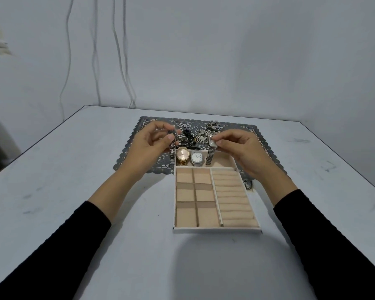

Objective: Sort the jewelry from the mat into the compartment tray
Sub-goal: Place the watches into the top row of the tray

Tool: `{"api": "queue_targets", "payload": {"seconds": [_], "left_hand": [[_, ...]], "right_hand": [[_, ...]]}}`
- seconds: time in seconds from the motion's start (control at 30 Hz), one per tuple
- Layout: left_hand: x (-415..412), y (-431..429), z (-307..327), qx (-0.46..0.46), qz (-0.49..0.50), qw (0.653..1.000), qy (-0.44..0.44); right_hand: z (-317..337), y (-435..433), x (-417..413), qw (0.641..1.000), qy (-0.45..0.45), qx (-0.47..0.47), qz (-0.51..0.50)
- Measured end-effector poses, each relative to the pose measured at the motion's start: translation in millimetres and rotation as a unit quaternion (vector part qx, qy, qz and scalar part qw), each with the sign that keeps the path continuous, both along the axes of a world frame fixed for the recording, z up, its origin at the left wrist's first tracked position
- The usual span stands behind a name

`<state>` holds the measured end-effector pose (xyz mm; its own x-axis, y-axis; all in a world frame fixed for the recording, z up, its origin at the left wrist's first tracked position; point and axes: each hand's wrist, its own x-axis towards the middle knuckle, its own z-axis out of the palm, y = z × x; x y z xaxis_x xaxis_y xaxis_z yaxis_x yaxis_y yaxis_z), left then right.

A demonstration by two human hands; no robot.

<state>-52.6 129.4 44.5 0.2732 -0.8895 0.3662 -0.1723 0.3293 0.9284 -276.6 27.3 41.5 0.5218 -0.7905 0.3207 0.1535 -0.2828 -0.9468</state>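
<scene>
- Watches share the tray's [217, 230] far compartment: your right fingers [223, 137] pinch the rectangular silver watch [212, 144] by its case so the band drops in.
- Your left fingers [160, 127] pinch a steel-band watch [172, 152] over the mat [254, 132].

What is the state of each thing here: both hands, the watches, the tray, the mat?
Tray: square compartments and ring rolls hold nothing.
Left hand: pinches a metal-band watch, its band hanging down.
Right hand: pinches a rectangular silver watch over the far compartment.
Gold watch: lies in the far compartment.
White-dial watch: lies beside the gold one.
Mat: bears a pile of jewelry.
</scene>
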Motion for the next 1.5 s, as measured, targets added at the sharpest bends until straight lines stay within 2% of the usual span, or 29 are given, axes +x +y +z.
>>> {"api": "queue_targets", "payload": {"seconds": [0.27, 0.6, 0.97, 1.5], "left_hand": [[-2.3, -1.1, -3.0, 0.006, -0.014, 1.0, 0.003], [-6.8, -0.7, -3.1, 0.005, -0.013, 1.0, 0.001], [-3.6, -1.9, -5.2, 0.007, -0.015, 1.0, 0.0], [-2.3, -1.4, -4.5, 0.008, -0.011, 1.0, 0.013]], "right_hand": [[-5.2, -2.9, 1.7, 0.994, 0.105, 0.006, -0.013], [-10.5, -11.9, 4.4, 0.983, 0.17, -0.028, -0.057], [-11.8, -15.1, 3.7, 0.981, 0.193, 0.007, -0.034], [-17.1, -16.4, 13.4, 0.962, 0.246, -0.077, -0.085]]}}
